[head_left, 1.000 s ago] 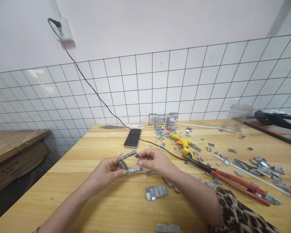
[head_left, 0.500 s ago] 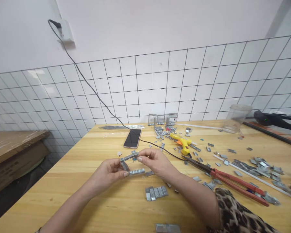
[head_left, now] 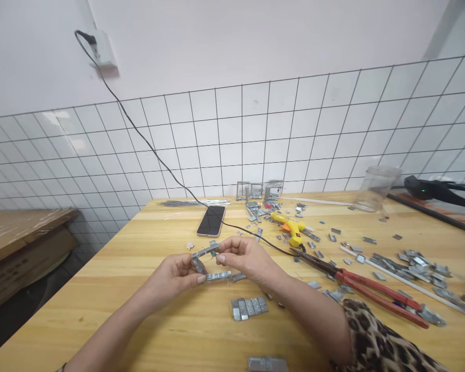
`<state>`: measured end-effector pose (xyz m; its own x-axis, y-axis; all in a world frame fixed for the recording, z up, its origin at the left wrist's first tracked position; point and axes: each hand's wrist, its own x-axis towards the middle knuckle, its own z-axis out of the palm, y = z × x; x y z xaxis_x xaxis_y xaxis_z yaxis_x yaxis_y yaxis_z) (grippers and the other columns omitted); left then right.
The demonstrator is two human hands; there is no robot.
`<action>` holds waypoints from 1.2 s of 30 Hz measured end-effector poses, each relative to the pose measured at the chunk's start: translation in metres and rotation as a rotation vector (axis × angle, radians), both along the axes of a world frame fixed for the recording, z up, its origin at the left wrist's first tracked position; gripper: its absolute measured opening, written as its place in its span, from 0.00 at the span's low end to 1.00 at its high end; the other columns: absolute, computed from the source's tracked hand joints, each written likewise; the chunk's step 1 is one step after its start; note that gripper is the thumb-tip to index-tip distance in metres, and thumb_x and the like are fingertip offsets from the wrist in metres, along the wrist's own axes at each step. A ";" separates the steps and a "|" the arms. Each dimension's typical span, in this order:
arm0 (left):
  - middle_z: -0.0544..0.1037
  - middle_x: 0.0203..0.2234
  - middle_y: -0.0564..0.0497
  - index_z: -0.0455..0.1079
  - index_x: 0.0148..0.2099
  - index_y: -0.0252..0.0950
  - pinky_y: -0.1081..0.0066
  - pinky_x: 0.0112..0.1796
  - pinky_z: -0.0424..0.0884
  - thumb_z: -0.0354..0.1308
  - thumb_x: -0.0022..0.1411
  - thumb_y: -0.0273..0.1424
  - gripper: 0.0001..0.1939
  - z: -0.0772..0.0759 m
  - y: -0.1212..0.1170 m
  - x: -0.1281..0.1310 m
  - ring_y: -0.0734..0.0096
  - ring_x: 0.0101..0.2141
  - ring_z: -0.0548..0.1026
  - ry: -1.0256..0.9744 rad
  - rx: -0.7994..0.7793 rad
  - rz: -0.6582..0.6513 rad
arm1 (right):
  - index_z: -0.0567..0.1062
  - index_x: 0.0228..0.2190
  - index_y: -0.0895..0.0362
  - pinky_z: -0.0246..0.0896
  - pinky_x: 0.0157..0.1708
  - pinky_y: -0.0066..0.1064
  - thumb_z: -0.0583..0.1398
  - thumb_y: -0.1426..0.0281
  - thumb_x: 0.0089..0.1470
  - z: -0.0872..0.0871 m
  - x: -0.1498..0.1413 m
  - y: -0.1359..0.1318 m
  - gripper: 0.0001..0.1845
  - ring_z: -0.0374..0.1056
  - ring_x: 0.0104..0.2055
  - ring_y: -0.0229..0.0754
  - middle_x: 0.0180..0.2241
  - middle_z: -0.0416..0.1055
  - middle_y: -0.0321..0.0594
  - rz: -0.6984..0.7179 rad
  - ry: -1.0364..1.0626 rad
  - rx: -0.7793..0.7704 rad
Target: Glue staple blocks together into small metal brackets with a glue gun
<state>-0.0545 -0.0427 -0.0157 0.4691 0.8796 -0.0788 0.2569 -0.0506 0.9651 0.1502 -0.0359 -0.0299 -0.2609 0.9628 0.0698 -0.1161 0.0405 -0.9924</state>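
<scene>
A grey, three-sided metal frame (head_left: 206,251) was pinched by the left hand (head_left: 173,274) at nine o'clock and the right hand (head_left: 248,259) at two. It could be skewed by uneven pressure.

Left hand (head_left: 177,271) pinched, right hand (head_left: 246,258) curled near, forearms (head_left: 114,321) angled inward

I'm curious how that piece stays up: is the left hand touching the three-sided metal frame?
Touching. The head view shows the left hand gripping the three-sided metal frame, its thumb against the lower bar.
</scene>
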 end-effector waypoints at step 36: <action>0.79 0.22 0.48 0.73 0.30 0.32 0.75 0.29 0.69 0.71 0.44 0.45 0.21 -0.003 -0.002 0.001 0.73 0.23 0.74 -0.100 -0.234 -0.132 | 0.71 0.25 0.55 0.63 0.35 0.31 0.70 0.65 0.34 -0.003 -0.013 -0.003 0.16 0.69 0.30 0.38 0.26 0.73 0.33 -0.056 0.080 0.067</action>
